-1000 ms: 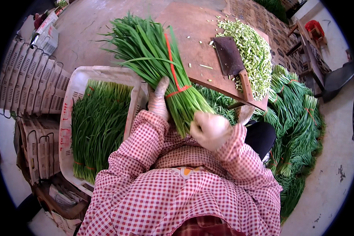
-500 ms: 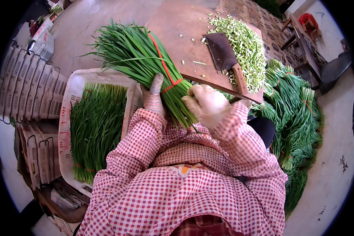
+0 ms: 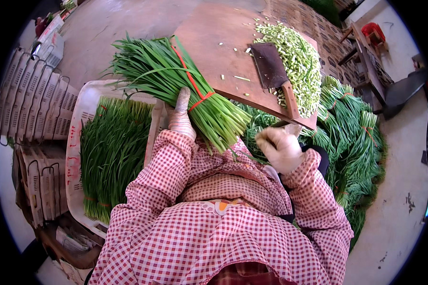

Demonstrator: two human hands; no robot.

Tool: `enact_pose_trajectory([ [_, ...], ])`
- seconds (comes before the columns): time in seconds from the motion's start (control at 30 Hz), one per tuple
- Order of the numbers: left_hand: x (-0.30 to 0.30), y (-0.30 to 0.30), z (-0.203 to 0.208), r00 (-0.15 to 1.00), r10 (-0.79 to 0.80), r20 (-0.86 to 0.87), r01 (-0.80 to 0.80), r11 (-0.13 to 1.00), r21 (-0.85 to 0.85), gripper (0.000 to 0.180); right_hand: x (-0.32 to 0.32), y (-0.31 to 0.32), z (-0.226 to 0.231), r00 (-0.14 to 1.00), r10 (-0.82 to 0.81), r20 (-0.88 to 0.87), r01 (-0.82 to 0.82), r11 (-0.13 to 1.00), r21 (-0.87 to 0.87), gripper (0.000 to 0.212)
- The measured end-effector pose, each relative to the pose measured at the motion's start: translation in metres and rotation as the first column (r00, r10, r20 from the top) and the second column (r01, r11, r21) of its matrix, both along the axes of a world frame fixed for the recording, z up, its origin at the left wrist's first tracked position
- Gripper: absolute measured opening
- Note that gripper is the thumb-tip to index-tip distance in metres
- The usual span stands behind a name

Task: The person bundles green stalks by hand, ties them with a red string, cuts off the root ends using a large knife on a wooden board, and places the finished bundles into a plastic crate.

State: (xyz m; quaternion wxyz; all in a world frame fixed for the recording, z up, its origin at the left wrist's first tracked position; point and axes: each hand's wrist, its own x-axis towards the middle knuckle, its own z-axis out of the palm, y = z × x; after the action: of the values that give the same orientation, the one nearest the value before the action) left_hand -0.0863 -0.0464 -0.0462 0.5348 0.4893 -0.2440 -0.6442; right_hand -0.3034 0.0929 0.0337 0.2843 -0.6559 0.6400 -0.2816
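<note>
A thick bundle of garlic chives (image 3: 176, 78), bound with a red tie, slants over my lap with its leaves to the far left and its pale stem ends toward me. Wrapped around its underside is my left hand (image 3: 181, 116), in a light striped glove, thumb on top below the tie. My right hand (image 3: 281, 148), in a whitish glove, hovers right of the stem ends, apart from them. Its fingers are curled closed; what they may hold is hidden. Just beyond lies the wooden board's corner, bearing a cleaver (image 3: 273, 66) with a wooden handle.
Chopped stem pieces (image 3: 297, 61) are heaped on the board (image 3: 214, 57). At left, a white crate (image 3: 73, 156) holds more chives, beside stacked crates (image 3: 33, 99). Tied bundles (image 3: 352, 128) pile up at right. A red stool (image 3: 373, 31) stands farther back.
My right hand has left the stem ends and moved right and toward me, fingers still curled. The bundle, held in my left hand, has shifted slightly; its stem ends now show fully.
</note>
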Motion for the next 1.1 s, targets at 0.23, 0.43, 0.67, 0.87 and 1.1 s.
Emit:
enact_pose_trajectory([
  [0.23,-0.022,0.009,0.004,0.998,0.004,-0.063,-0.019,0.970,-0.244,0.075,0.052,-0.070,-0.006,0.986,-0.023,-0.163,0.016,0.999,-0.043,0.035],
  [0.43,-0.016,0.010,-0.010,0.998,0.028,-0.048,-0.034,0.991,-0.127,0.075,0.042,-0.088,-0.015,0.988,0.099,-0.122,-0.120,0.976,-0.182,0.020],
  [0.67,-0.014,0.008,-0.015,0.972,-0.043,-0.231,0.015,0.992,-0.124,0.083,0.035,-0.082,-0.017,0.986,0.062,0.152,-0.097,0.968,0.231,0.021],
  [0.87,-0.006,0.012,0.009,0.987,-0.009,-0.160,-0.009,0.994,-0.105,0.084,0.003,-0.012,0.012,0.986,0.044,0.162,-0.104,0.918,0.382,0.019],
  [1.1,-0.003,0.024,0.055,0.958,0.030,-0.284,-0.005,0.996,0.087,0.076,-0.124,0.111,0.004,0.998,0.047,-0.048,0.005,0.672,0.740,0.017],
])
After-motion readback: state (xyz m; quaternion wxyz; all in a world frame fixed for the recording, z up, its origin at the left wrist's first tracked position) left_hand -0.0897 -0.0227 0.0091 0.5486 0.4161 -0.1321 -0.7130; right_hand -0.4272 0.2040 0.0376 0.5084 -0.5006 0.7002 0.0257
